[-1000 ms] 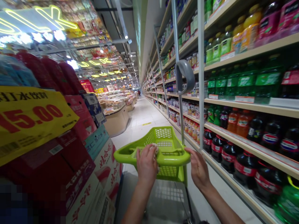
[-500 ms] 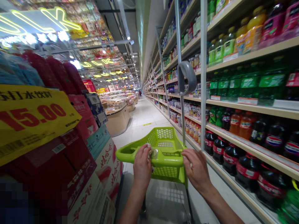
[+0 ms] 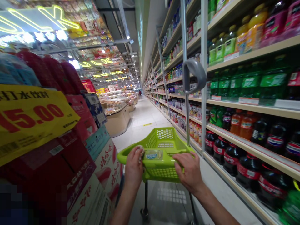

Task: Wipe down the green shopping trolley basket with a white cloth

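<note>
A lime-green plastic shopping cart stands in front of me in a supermarket aisle. My left hand is closed over the left part of its handle bar, with a small whitish cloth bunched under the fingers. My right hand rests on the right part of the handle, fingers curled over the rim. Between my hands the handle carries a small clear label plate. A thin metal pole rises from the cart's right side and ends in a grey loop.
Shelves of soft-drink bottles run along the right side. On the left stands a stack of red and white cartons with a yellow price sign reading 15.00. The tiled aisle floor stretches ahead past display counters.
My left hand slid left along the handle with the cloth, uncovering the label plate. My right hand moved inward onto the handle. The cart shifted slightly to the right.
</note>
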`<control>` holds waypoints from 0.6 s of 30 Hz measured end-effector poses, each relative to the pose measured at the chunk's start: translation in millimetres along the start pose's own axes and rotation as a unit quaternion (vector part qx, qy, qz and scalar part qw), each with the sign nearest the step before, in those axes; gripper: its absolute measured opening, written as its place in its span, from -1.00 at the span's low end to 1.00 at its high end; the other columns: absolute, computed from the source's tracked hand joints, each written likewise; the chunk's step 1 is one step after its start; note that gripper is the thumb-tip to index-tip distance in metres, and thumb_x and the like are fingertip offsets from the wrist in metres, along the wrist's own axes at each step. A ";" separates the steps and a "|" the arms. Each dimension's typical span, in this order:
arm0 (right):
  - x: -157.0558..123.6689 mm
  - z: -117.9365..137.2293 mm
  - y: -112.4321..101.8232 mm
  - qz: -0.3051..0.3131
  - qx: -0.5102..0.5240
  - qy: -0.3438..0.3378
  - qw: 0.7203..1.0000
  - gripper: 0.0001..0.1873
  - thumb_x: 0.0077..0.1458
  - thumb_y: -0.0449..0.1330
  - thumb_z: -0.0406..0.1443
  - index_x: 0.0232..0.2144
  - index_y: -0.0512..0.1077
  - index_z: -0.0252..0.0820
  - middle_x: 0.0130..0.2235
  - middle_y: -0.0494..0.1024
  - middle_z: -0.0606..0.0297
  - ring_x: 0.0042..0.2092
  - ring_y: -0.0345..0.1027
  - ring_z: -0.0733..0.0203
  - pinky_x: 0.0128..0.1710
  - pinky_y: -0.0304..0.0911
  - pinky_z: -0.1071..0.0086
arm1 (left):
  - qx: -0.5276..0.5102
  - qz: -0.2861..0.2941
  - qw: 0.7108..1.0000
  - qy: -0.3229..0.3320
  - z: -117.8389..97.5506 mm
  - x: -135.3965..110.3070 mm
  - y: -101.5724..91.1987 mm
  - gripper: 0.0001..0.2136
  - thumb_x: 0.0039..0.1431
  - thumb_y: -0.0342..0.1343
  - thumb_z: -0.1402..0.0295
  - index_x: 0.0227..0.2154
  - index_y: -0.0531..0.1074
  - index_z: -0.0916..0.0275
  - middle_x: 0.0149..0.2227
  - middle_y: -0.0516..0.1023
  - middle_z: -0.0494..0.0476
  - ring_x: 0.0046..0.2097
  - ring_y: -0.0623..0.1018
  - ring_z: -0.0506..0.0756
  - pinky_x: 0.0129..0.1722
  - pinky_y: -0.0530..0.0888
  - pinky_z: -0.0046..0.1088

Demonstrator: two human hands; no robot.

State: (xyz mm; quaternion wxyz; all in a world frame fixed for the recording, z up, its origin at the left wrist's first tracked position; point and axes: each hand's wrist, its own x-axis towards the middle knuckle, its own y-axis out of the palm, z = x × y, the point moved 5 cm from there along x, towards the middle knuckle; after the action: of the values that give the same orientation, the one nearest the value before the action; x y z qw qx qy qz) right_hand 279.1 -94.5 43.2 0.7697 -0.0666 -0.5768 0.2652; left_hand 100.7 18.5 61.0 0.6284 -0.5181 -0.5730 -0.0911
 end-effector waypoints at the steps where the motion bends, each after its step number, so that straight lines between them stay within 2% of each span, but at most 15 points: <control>1: -0.8 -2.7 -1.5 -0.006 -0.005 -0.002 1.000 -0.81 0.00 0.02 -0.31 -0.34 0.41 -0.10 -0.31 0.53 0.33 -0.24 0.31 0.19 -0.05 -0.10 0.20 | -0.012 0.008 0.999 0.030 -16.2 -2.1 3.6 -0.68 0.00 -0.15 0.60 -0.20 0.37 0.28 -0.05 0.39 0.23 0.02 0.35 0.14 -0.01 0.36 -0.21; 4: -2.0 -9.5 -6.7 -0.007 -0.023 -0.026 0.999 -0.82 0.00 0.02 -0.30 -0.35 0.41 -0.10 -0.32 0.53 0.34 -0.25 0.32 0.20 -0.07 -0.09 0.21 | -0.056 0.031 0.989 0.131 -68.8 -8.3 16.7 -0.67 0.02 -0.17 0.62 -0.18 0.36 0.28 -0.02 0.37 0.22 0.10 0.27 0.11 0.05 0.32 -0.26; 6: -2.4 -14.8 -11.7 -0.002 -0.031 -0.041 0.999 -0.81 0.00 0.02 -0.31 -0.34 0.42 -0.09 -0.32 0.53 0.35 -0.25 0.33 0.20 -0.09 -0.07 0.22 | -0.069 0.038 0.985 0.154 -79.8 -9.2 19.6 -0.66 0.02 -0.17 0.61 -0.17 0.35 0.28 -0.01 0.37 0.23 0.10 0.27 0.11 0.05 0.32 -0.27; 8: -2.9 -22.9 -18.0 0.003 -0.036 -0.040 0.999 -0.80 0.01 0.01 -0.31 -0.35 0.43 -0.09 -0.32 0.53 0.35 -0.25 0.34 0.20 -0.09 -0.05 0.21 | -0.064 0.036 0.990 0.123 -61.0 -6.6 15.1 -0.66 0.00 -0.15 0.61 -0.17 0.36 0.28 0.00 0.36 0.23 0.08 0.29 0.12 0.04 0.33 -0.25; 11: -3.9 -37.7 -28.8 -0.009 -0.039 -0.030 0.999 -0.79 0.00 0.01 -0.30 -0.38 0.44 -0.08 -0.34 0.54 0.35 -0.26 0.35 0.19 -0.09 -0.03 0.21 | -0.030 0.021 0.999 0.009 -4.8 -0.7 -0.2 -0.70 0.00 -0.14 0.54 -0.22 0.39 0.26 -0.07 0.41 0.21 -0.01 0.39 0.14 -0.02 0.38 -0.19; 13: -4.1 -47.1 -34.6 -0.025 -0.039 -0.026 0.999 -0.79 0.00 0.00 -0.29 -0.41 0.45 -0.08 -0.37 0.54 0.36 -0.27 0.36 0.19 -0.10 -0.01 0.21 | -0.022 0.020 0.999 -0.045 17.1 0.3 -7.7 -0.75 0.04 -0.13 0.48 -0.26 0.40 0.24 -0.14 0.44 0.18 -0.09 0.45 0.13 -0.08 0.42 -0.21; 15: -3.0 -53.6 -37.8 -0.041 -0.042 -0.018 0.998 -0.79 0.00 0.00 -0.27 -0.45 0.44 -0.08 -0.40 0.53 0.36 -0.30 0.36 0.19 -0.09 -0.01 0.21 | -0.039 0.037 0.998 -0.034 8.7 -1.6 -6.3 -0.76 0.04 -0.12 0.48 -0.27 0.40 0.23 -0.16 0.46 0.15 -0.11 0.46 0.10 -0.09 0.44 -0.26; 18: 0.7 -54.3 -37.3 -0.055 -0.075 0.010 0.996 -0.80 0.01 0.00 -0.26 -0.52 0.40 -0.10 -0.46 0.51 0.37 -0.34 0.34 0.20 -0.06 -0.05 0.18 | -0.063 0.044 0.996 0.047 -40.9 -6.0 6.0 -0.68 -0.01 -0.15 0.58 -0.24 0.39 0.25 -0.12 0.44 0.17 -0.01 0.39 0.10 -0.01 0.38 -0.24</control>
State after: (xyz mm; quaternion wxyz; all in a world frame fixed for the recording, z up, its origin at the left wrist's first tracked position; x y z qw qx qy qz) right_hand 341.7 -114.8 41.3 0.7819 -0.0949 -0.5898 0.1780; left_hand 128.6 -12.5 60.7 0.6241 -0.5765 -0.5125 -0.1242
